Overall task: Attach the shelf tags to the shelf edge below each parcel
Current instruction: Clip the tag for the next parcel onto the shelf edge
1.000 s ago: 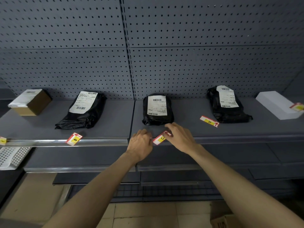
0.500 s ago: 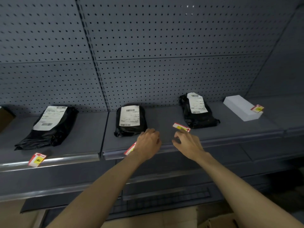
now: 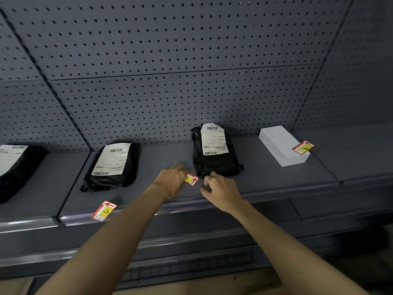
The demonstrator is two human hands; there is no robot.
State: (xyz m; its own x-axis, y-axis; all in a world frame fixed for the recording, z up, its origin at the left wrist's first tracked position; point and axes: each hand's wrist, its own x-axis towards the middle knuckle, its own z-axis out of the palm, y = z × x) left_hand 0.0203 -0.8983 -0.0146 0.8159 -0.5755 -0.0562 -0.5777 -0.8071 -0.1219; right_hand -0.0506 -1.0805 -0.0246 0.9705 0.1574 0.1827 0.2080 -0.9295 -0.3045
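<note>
A red and yellow shelf tag lies on the grey shelf just in front of the right black parcel. My left hand covers the tag's left end and its fingers grip it. My right hand hovers just right of the tag with loosely curled fingers and holds nothing. Another tag marked C sits at the shelf edge below the middle black parcel. A third tag rests on the white box.
A third black parcel shows partly at the far left. Perforated grey back panels rise behind the shelf. Lower shelves jut out beneath my forearms.
My view has swung right. Both hands left the C tag at the shelf edge and moved to the tag by the right black parcel, where my left hand now grips it.
</note>
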